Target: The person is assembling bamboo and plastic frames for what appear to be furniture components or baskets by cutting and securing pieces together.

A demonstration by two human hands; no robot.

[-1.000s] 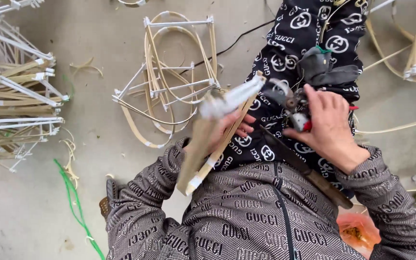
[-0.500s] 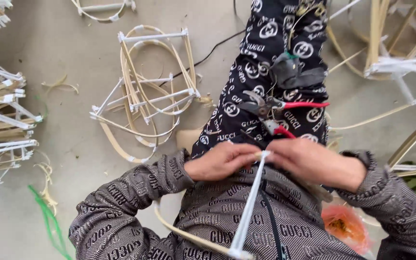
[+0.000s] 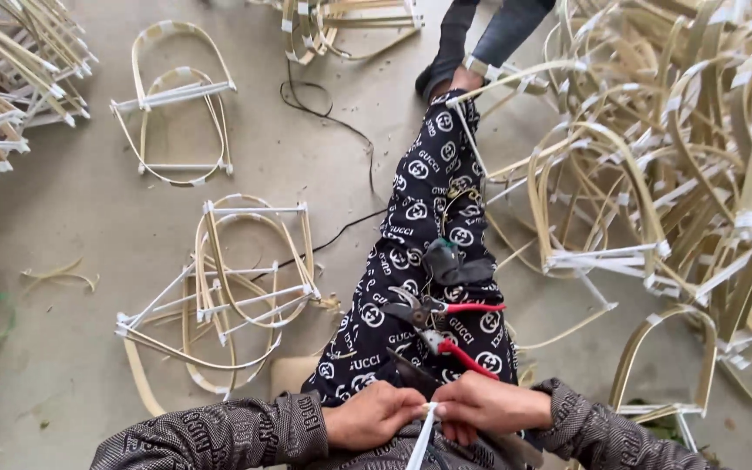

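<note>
My left hand (image 3: pixel 374 414) and my right hand (image 3: pixel 483 404) meet at the bottom of the head view, both pinching a white-taped bamboo strip (image 3: pixel 423 435) that runs down out of the frame. Red-handled pliers (image 3: pixel 446 324) lie on my patterned trouser leg (image 3: pixel 428 226) just above the hands. A dark grey tool (image 3: pixel 453 262) rests higher up on the same leg.
Bent bamboo frames bound with white tape lie on the concrete floor: one (image 3: pixel 224 287) left of my leg, another (image 3: pixel 177 100) farther back. A big pile of frames (image 3: pixel 689 148) fills the right side. A black cable (image 3: pixel 332 122) snakes across the floor. Another person's legs (image 3: pixel 480 35) stand at the top.
The view has tilted up and back, showing more floor and frames. My hands have drawn close together low in the frame, and the strip now points straight down between them.
</note>
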